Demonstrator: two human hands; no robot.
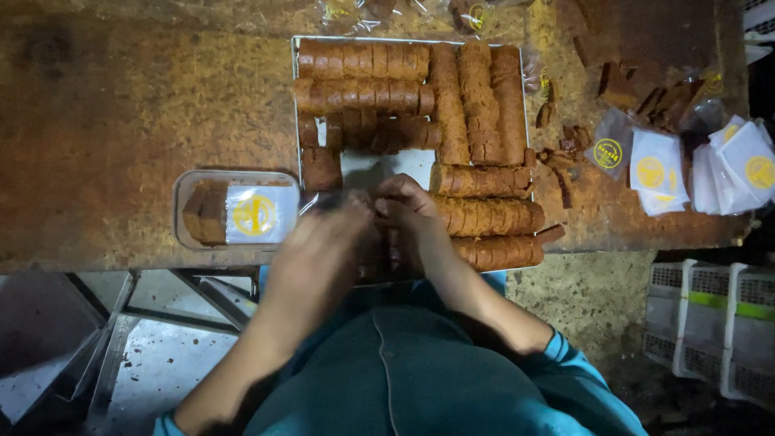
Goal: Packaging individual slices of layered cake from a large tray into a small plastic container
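a rusty-brown worktop fills the upper frame; at centre the left hand and right hand pinch a blurred clear wrapper over the tray of brown slices (dim concrete floor lower right).

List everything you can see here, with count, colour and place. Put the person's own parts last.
tray: one, pale metal, table centre
sliced brown rolls: about nine rows, on the tray
small plastic tub: one, clear, left of tray, holding a packed piece with yellow-and-white label
empty bags: several, white with yellow round marks, table right
brown scraps: scattered, right of tray
table: one, rusty brown
crates: pale, on the floor at lower right
left hand: over tray's near edge, blurred
right hand: beside it, fingertips meeting
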